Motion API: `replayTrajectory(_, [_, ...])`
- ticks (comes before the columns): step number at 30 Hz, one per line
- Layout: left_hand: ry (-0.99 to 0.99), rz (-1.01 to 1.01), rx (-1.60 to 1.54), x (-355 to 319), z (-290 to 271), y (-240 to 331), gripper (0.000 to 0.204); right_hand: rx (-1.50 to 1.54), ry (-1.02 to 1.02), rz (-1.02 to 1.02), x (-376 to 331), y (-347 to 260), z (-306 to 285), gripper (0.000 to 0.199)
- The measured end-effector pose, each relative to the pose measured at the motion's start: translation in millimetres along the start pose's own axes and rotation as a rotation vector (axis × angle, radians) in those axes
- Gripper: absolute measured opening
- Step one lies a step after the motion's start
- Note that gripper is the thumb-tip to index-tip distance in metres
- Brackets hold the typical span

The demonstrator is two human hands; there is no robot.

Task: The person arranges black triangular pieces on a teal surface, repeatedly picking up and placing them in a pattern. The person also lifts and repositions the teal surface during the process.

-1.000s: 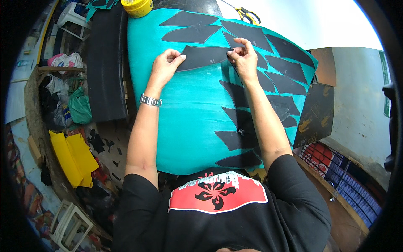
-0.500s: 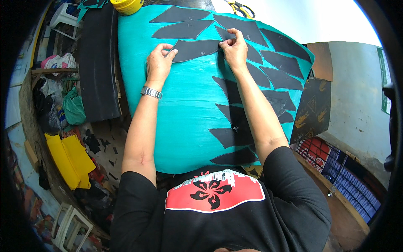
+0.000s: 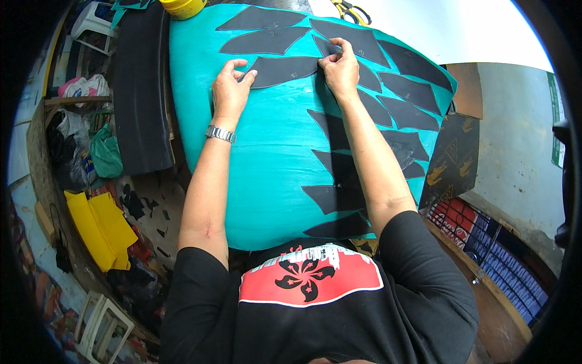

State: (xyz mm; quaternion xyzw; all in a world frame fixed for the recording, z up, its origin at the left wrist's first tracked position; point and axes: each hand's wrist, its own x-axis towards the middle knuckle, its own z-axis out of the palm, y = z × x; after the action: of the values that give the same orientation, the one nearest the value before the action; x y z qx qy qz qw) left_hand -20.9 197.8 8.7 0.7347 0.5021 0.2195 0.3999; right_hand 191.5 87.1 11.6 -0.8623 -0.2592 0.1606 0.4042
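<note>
A dark, leaf-shaped cut piece (image 3: 282,71) lies on a teal sheet (image 3: 273,176) toward its far side, pale marks on its face. My left hand (image 3: 231,88) pinches its left pointed end between thumb and fingers. At the opposite tip, my right hand (image 3: 341,70) has thumb and fingertips closed on the piece. Just beyond it sits a similar dark piece (image 3: 264,41), and another (image 3: 260,17) lies farther still. More such pieces run down the sheet's right side, some partly hidden under my right forearm.
A yellow tub (image 3: 183,7) stands at the far left corner, and yellow-handled scissors (image 3: 353,12) lie past the far edge. Left of the sheet are a black panel (image 3: 142,91), a folded yellow sheet (image 3: 102,230) and a white stool (image 3: 94,27). A wall (image 3: 515,145) rises at right.
</note>
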Motion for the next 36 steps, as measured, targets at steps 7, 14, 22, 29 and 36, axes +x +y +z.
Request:
replayTrajectory(7, [-0.003,0.016,0.013,1.6,3.1,-8.9,0.038,0.082,-0.014,0.05,3.4,4.1,1.0,0.056])
replayTrajectory(14, [-0.091,-0.016,-0.105,4.6,1.0,-12.8,0.037,0.193,-0.035,0.084,5.5,9.3,1.8,0.057])
replayTrajectory(22, [-0.087,-0.06,-0.119,5.6,0.6,-11.8,0.038,0.143,-0.008,0.062,2.8,7.7,1.5,0.056])
replayTrajectory(29, [0.006,-0.014,0.005,2.8,4.9,-10.2,0.035,0.017,0.033,0.015,-2.2,-0.2,3.0,0.055])
replayTrajectory(36, [-0.095,-0.078,-0.392,2.1,1.3,-7.6,0.037,0.112,0.021,0.031,3.3,4.4,4.0,0.056])
